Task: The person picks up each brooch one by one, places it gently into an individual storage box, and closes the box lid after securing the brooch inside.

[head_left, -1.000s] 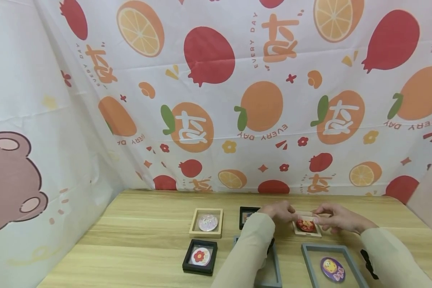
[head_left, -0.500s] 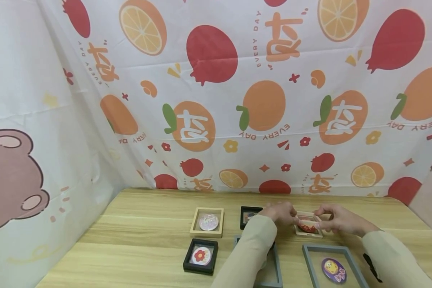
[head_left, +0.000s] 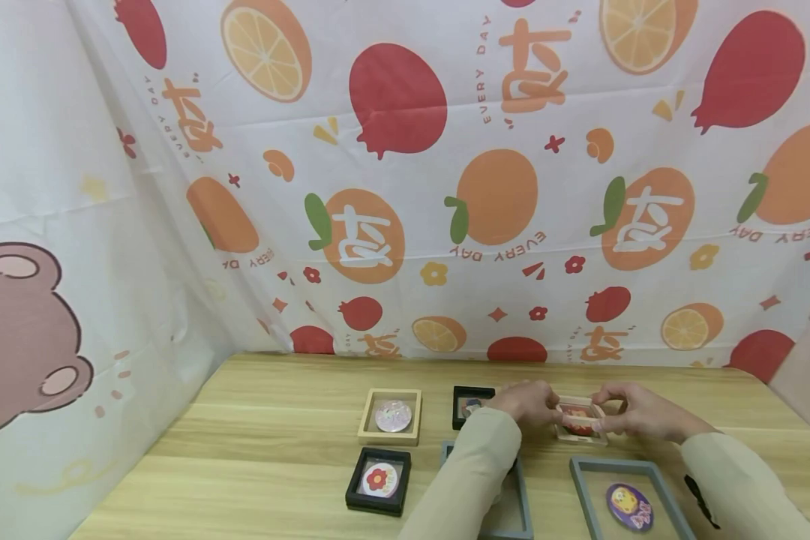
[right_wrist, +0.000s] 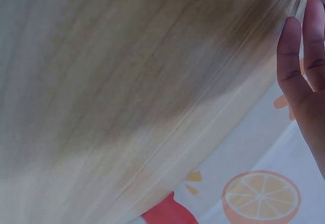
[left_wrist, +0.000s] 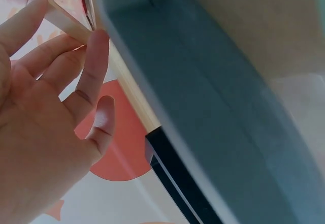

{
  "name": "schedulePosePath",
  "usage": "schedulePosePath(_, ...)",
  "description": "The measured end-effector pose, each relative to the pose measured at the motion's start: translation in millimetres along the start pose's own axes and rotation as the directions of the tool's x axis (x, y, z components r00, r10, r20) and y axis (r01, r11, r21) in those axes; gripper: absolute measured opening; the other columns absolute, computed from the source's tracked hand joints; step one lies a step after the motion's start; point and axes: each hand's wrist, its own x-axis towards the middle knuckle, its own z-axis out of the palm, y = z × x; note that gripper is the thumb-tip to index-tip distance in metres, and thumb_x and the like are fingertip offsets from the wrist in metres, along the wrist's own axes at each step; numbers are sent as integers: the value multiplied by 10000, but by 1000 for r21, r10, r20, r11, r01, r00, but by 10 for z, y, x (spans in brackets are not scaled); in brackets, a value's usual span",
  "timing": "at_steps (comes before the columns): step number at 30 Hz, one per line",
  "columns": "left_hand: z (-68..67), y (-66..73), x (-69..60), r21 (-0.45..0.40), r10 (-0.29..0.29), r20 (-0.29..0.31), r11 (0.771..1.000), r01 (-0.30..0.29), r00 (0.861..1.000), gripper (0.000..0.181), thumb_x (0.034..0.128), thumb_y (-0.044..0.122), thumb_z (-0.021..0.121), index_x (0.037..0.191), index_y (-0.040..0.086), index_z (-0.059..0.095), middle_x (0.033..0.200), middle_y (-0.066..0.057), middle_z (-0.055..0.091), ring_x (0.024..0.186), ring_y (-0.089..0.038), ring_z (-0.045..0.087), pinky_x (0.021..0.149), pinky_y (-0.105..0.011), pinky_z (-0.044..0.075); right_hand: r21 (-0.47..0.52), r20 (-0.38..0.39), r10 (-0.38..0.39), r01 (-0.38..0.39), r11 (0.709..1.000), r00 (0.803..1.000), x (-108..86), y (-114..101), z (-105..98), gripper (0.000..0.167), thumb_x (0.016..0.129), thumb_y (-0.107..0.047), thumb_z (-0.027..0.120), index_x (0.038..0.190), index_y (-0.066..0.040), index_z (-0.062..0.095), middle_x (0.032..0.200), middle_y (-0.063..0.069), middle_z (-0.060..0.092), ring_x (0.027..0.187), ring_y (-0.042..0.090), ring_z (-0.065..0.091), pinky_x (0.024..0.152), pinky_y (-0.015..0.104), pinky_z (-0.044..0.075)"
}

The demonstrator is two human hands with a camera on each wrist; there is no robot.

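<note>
Both hands are at a small light-wood display frame [head_left: 583,441] at the right of the table in the head view. A red round badge [head_left: 580,429] lies in its base, seen partly behind the tilted clear-windowed lid. My left hand [head_left: 530,403] pinches the lid's left side; the left wrist view shows thumb and fingertips on a pale frame edge [left_wrist: 66,23], with the little finger loose. From the right, my right hand [head_left: 644,412] pinches the lid's other side. In the right wrist view only some fingers [right_wrist: 290,56] show, and their grip is out of sight.
Left of the hands stand a black frame [head_left: 457,409], a light-wood frame [head_left: 415,431] with a glittery badge, and a black frame [head_left: 351,499] with a flower badge. Nearer are two grey frames, one [head_left: 577,480] with a purple badge, the other [head_left: 523,495] partly under my left sleeve.
The lid between my hands has come down and forward over the red badge, its front edge now crossing in front of it. Both hands stay at the frame's sides.
</note>
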Motion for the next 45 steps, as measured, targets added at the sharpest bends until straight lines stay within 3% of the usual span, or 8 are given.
schedulePosePath(8,-1,-6,-12,15,0,-8,1000,0,1000,362,949,376,723,1279,228,723,1237,134,677,1064,-43,589,1014,-311,436,-24,-21,-26,26,999,999,15,1,20,331,872,-136,784,1091,54,623,1107,151,608,662,105,527,562,265,486)
schedulePosePath(12,20,10,-32,10,-20,-19,1000,20,1000,305,925,366,753,1197,227,761,1112,125,701,920,-71,581,870,-284,476,-34,-24,-30,29,999,999,21,32,37,342,851,-121,801,1088,51,626,1096,146,606,668,116,504,559,258,462)
schedulePosePath(18,45,31,-35,57,-10,-40,998,12,999,209,906,359,778,1041,201,792,886,110,660,724,-103,511,680,-258,437,-79,-49,-14,10,997,999,17,43,62,345,827,-135,816,1072,25,634,1129,147,607,853,204,501,649,291,449)
schedulePosePath(23,67,48,-32,135,15,-57,991,-7,998,184,900,368,783,882,187,756,767,92,579,640,-92,462,585,-245,386,-78,-71,-11,5,997,997,12,44,89,355,807,-147,831,1052,10,628,1146,163,588,805,194,495,624,289,447)
schedulePosePath(30,90,68,-27,157,15,-79,988,-2,997,194,881,378,800,842,197,744,780,106,580,653,-85,468,599,-239,391,-55,-91,29,-34,998,995,4,43,119,373,797,-135,851,1054,12,623,1246,310,558,814,248,522,643,306,468)
schedulePosePath(37,98,70,-21,146,15,-86,989,-3,996,177,866,356,819,846,196,747,783,112,587,666,-86,475,623,-234,400,-82,-108,45,-54,995,993,-7,23,124,392,783,-156,863,1057,1,631,1257,317,571,831,249,519,673,337,457)
schedulePosePath(45,114,101,-29,243,63,-115,969,-33,991,313,857,359,832,685,184,637,655,94,517,586,-71,419,567,-231,364,-155,-152,66,-89,984,986,-21,13,138,449,740,-212,895,1051,-34,625,1258,284,592,870,249,529,715,375,440)
